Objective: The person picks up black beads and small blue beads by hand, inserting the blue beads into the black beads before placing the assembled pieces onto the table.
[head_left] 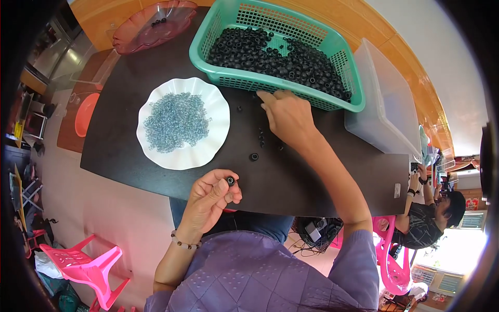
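Note:
My left hand (210, 200) is closed in a pinch at the table's near edge. Between its thumb and fingers sits a small, round black bead (231, 181) with a pale ring around its hole. Just below the front wall of the green basket (244, 81), my right hand (288, 115) reaches over the tabletop, index finger and thumb apart. A dark bit, probably another bead, lies by its index fingertip; the other fingertips are hidden. Nearer me, a loose black bead (253, 156) and several smaller dark pieces (261, 138) lie on the dark table (312, 182).
Many black beads (254, 54) fill the basket. A white scalloped plate (219, 132) holds small, clear bluish beads (176, 122). Behind are a reddish dish (132, 41) and a clear plastic bin (387, 104). Pink stools (96, 265) stand around; another person (429, 216) works at right.

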### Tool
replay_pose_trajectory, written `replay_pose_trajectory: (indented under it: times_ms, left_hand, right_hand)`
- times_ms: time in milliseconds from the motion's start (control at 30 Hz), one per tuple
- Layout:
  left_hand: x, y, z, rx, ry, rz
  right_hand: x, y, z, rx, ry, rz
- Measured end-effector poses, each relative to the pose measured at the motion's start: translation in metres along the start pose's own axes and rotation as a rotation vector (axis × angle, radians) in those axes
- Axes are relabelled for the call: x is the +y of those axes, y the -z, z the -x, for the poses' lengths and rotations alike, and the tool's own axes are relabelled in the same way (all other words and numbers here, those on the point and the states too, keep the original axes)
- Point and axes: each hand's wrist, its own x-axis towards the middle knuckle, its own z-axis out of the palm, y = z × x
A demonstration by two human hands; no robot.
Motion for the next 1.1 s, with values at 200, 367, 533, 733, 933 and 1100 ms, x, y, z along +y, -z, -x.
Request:
replay_pose_trajectory:
  times_ms: [200,367,533,733,933,1100]
  left_hand:
    - [0.000,-0.002,0.000,0.030,0.005,-0.022]
    - [0.000,0.001,0.000,0.009,0.007,-0.005]
    - [0.000,-0.001,-0.001,0.008,0.003,-0.021]
    - [0.000,-0.002,-0.001,0.015,0.006,-0.036]
    - [0.001,-0.003,-0.002,0.024,0.006,-0.046]
    - [-0.001,-0.003,-0.003,0.022,0.005,-0.045]
  right_hand:
    - [-0.009,-0.014,-0.006,-0.018,-0.006,0.066]
    - [-0.008,-0.011,-0.001,0.014,0.002,-0.040]
    - [-0.009,-0.002,0.010,-0.016,-0.006,-0.152]
    - [-0.007,0.016,0.024,-0.002,0.001,-0.268]
    - [-0.003,0.036,0.042,0.037,-0.004,-0.363]
    - [-0.011,0.035,0.058,-0.045,0.033,-0.400]
